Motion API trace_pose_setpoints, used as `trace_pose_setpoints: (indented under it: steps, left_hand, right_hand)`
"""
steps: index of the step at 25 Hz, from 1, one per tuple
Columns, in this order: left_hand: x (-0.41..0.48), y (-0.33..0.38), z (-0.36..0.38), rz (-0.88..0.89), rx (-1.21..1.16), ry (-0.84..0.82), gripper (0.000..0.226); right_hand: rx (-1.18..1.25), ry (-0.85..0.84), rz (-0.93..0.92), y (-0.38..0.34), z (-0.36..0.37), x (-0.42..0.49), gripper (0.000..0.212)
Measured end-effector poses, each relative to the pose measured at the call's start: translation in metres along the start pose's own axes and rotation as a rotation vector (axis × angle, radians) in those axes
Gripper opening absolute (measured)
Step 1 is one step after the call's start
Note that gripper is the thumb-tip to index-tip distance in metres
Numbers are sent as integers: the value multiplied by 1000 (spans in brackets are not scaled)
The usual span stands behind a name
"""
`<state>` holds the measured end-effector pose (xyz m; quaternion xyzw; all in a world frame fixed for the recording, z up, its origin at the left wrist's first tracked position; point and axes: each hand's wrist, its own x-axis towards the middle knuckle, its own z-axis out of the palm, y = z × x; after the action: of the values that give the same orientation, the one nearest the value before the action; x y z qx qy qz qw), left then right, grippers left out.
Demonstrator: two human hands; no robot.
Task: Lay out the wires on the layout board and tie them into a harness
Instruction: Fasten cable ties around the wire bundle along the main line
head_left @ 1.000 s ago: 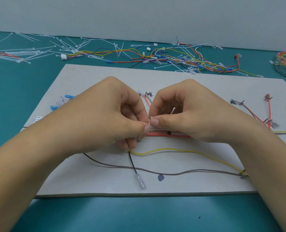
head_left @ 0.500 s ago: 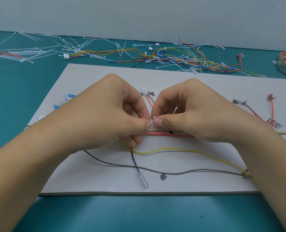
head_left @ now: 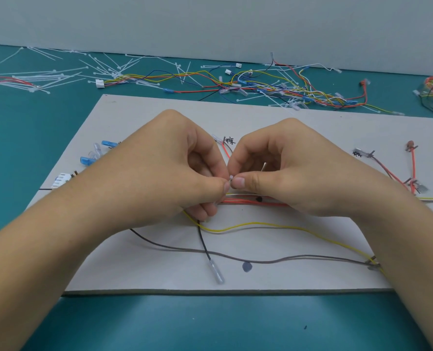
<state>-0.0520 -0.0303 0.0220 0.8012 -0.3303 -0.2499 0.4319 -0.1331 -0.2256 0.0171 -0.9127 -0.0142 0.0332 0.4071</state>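
My two hands have hardly moved across the last second. The left hand (head_left: 165, 168) and right hand (head_left: 294, 171) are still pressed together, thumb tip to thumb tip, over the middle of the layout board (head_left: 159, 110). Both pinch a small white cable tie (head_left: 231, 177). Its head now peeps out between my thumbs, where before it was covered. A short bit of its tail stands up inside the curl of my right fingers.

The red wire bundle (head_left: 251, 201) lies along the board's centre line, directly under the pinch, and has not shifted. The one real change is the yellow wire (head_left: 261, 225). Its left end now shows running up under my left hand, so I think the pinch has lifted slightly.

I judge I am feeding the tail through the head, and the tie is not yet cinched. Whether it already loops the bundle, I cannot tell.

The grey wire (head_left: 273, 260) sags toward the board's near edge, untied.
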Motion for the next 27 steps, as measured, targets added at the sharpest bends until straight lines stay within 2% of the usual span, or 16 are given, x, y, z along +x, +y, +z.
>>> trace_pose_setpoints:
  steps: [8, 18, 27]
  left_hand:
    - [2, -2, 2, -24, -75, 42, 11]
    - [3, -3, 1, -5, -141, 41, 26]
    - [4, -4, 0, 0, -158, 38, 26]
  right_hand:
    - [33, -9, -25, 2, -3, -1, 10]
    - [57, -19, -13, 3, -3, -1, 11]
    - [84, -35, -24, 5, -3, 1, 12]
